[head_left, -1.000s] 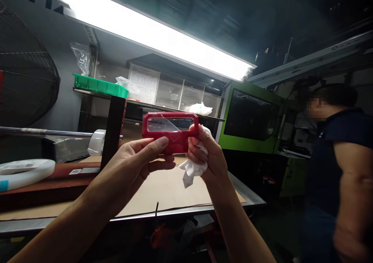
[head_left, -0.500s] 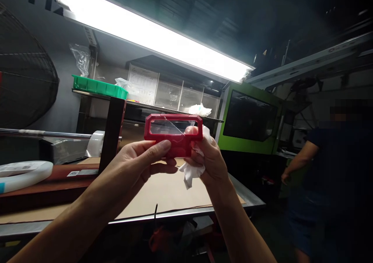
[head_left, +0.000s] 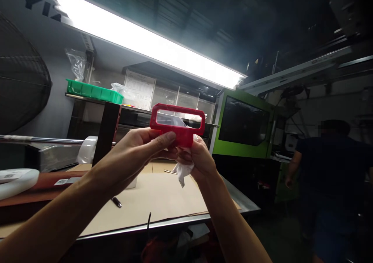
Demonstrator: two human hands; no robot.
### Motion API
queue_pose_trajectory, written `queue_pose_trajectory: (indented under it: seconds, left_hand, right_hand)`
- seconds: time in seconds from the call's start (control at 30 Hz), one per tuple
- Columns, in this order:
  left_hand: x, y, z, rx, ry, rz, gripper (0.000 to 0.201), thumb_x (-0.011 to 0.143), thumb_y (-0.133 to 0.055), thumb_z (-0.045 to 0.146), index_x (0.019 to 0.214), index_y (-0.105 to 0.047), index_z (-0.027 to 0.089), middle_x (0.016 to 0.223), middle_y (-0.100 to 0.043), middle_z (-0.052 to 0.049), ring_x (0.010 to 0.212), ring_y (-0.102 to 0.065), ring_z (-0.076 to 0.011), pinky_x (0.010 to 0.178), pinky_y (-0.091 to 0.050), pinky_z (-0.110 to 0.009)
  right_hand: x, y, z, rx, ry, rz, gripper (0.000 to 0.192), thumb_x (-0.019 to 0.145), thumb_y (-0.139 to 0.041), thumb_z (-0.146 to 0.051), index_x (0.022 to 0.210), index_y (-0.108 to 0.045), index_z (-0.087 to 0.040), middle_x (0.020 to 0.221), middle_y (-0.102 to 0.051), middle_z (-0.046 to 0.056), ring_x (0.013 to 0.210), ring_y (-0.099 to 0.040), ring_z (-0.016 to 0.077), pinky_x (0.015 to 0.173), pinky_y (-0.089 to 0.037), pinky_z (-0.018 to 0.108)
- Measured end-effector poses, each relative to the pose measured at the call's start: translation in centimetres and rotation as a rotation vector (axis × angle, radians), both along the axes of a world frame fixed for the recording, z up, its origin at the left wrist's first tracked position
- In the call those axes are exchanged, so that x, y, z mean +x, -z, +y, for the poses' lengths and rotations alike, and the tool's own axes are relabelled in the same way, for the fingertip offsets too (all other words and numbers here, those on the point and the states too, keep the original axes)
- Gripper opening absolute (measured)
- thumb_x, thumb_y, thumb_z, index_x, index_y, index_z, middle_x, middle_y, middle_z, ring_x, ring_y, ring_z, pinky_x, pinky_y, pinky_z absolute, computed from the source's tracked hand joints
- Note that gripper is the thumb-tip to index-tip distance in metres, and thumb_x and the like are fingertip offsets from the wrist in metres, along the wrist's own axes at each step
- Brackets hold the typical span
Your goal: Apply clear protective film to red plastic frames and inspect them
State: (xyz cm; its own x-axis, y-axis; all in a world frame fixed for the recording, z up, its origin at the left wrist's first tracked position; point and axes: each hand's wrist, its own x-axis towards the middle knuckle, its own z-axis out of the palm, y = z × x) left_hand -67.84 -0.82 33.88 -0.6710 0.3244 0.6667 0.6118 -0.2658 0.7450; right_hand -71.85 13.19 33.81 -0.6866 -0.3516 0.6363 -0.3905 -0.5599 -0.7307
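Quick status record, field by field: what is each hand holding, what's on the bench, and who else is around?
left hand: left hand grips the red plastic frame at its lower left, thumb on the front
right hand: right hand holds the frame's lower right with a white cloth bunched in it
frame: raised above the bench, clear window facing the camera
bench: cardboard sheet with a pen lying on it
shelf: green tray
right side: green machine; another person standing apart
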Motion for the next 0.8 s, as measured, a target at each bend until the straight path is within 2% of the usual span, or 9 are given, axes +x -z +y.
queue_pose_trajectory:
  seconds: [0.17,0.37,0.5,0.63,0.8]
  left_hand:
    - [-0.6,-1.9,0.0,-0.05,-0.003,0.102,0.014,0.082,-0.065,0.027,0.092,-0.073,0.026,0.078,-0.071,0.0,0.071,-0.066,-0.0097,0.067,-0.053,-0.014]
    - [-0.2,-3.2,0.2,-0.076,-0.012,0.156,0.018,0.081,-0.066,0.028,0.096,-0.072,0.02,0.083,-0.071,-0.003,0.074,-0.066,-0.0106,0.071,-0.053,-0.017]
    - [0.5,-3.7,0.5,-0.016,-0.068,0.105,0.017,0.08,-0.066,0.026,0.092,-0.072,0.016,0.078,-0.07,-0.002,0.069,-0.064,-0.0089,0.071,-0.052,-0.017]
    - [0.5,-3.9,0.4,-0.034,-0.08,0.116,0.015,0.079,-0.066,0.026,0.086,-0.073,0.015,0.075,-0.068,-0.002,0.068,-0.063,-0.0091,0.069,-0.051,-0.017]
    - [0.7,-4.0,0.2,-0.057,-0.091,0.145,0.018,0.083,-0.059,0.02,0.095,-0.071,0.017,0.081,-0.069,-0.002,0.073,-0.064,-0.0098,0.075,-0.051,-0.019]
  right_hand:
    - [-0.1,-1.7,0.4,-0.025,0.093,0.09,0.034,0.056,-0.068,-0.02,0.046,-0.036,-0.015,0.038,-0.031,-0.009,0.033,-0.022,-0.0009,0.032,-0.018,0.012]
    - [0.1,-3.0,0.6,-0.022,0.131,0.133,0.029,0.053,-0.065,-0.017,0.046,-0.036,-0.016,0.038,-0.031,-0.01,0.033,-0.022,-0.0009,0.032,-0.016,0.013]
    - [0.5,-3.6,0.5,-0.003,0.151,0.17,0.028,0.053,-0.062,-0.018,0.047,-0.035,-0.017,0.038,-0.03,-0.01,0.034,-0.021,-0.0006,0.032,-0.015,0.014]
    - [0.7,-3.9,0.3,0.006,0.173,0.189,0.029,0.053,-0.063,-0.021,0.048,-0.035,-0.017,0.038,-0.03,-0.01,0.034,-0.021,-0.0003,0.033,-0.014,0.014]
    - [0.8,-4.0,0.2,0.0,0.163,0.193,0.027,0.053,-0.061,-0.017,0.046,-0.035,-0.016,0.038,-0.03,-0.01,0.034,-0.021,-0.0006,0.033,-0.014,0.014]
